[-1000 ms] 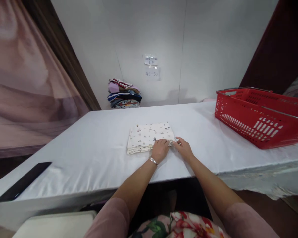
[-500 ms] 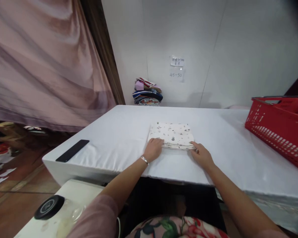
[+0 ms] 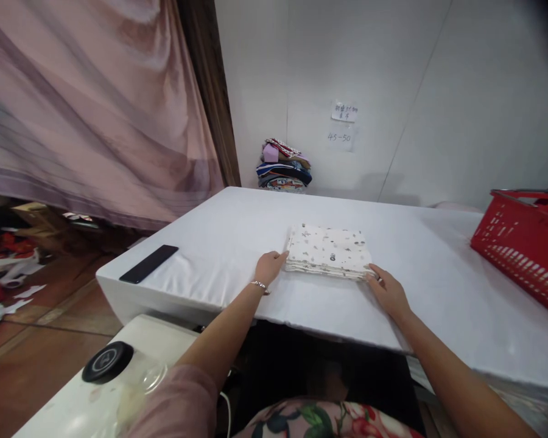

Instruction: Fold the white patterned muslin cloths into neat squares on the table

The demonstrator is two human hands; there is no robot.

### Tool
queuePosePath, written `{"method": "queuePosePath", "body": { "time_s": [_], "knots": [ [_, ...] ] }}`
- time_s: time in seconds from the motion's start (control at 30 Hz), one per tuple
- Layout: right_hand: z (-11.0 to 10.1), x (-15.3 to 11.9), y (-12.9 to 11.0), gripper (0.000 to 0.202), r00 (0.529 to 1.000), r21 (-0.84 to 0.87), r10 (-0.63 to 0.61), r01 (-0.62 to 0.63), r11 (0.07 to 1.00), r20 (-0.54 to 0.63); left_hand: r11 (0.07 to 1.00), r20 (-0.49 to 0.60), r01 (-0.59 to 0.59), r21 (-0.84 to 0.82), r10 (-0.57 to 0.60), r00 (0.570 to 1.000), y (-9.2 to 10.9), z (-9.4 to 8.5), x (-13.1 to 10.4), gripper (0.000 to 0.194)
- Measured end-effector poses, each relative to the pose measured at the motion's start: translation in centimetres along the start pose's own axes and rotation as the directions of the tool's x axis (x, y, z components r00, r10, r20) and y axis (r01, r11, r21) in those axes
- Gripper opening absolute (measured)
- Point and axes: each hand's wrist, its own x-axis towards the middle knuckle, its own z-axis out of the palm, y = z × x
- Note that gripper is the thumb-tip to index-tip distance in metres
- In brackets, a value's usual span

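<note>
A folded white cloth [image 3: 326,246] with small dark printed figures lies flat on the white-covered table [image 3: 237,222], its stacked layers showing along the front edge. My left hand [image 3: 270,267], with a bracelet at the wrist, grips the cloth's left front corner; some of its fingers are hidden. At the opposite front corner, my right hand [image 3: 388,293] has its thumb on top and its fingers at the edge, closed on the layers.
A black phone [image 3: 149,263] rests near the table's left edge. To the right stands a red plastic basket [image 3: 525,243]. Folded fabrics [image 3: 284,167] are piled by the wall behind. A round black object [image 3: 108,362] sits on a white surface at lower left.
My left hand has slid from the cloth's front edge to its left corner. My right hand stays at the right corner. The whole view has shifted slightly.
</note>
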Motion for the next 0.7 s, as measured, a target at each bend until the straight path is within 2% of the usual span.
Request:
{"method": "queuePosePath", "body": {
  "time_s": [0.23,0.43,0.7],
  "knots": [
    [0.0,-0.2,-0.1,0.056,1.0,-0.01,-0.011,0.011,1.0,-0.027,0.989,0.055,0.067,0.134,-0.075,0.996,1.2,0.0,1.4,0.045],
    [-0.1,-0.1,0.0,0.057,1.0,-0.045,-0.009,0.008,0.999,-0.011,0.963,0.119,0.005,0.269,-0.038,0.992,2.4,-0.2,1.8,0.042],
    [0.0,-0.1,0.2,0.058,0.999,-0.032,-0.032,0.032,0.999,-0.003,0.937,0.17,0.0,0.349,-0.064,0.983,3.5,-0.1,2.2,0.038]
  ]
}}
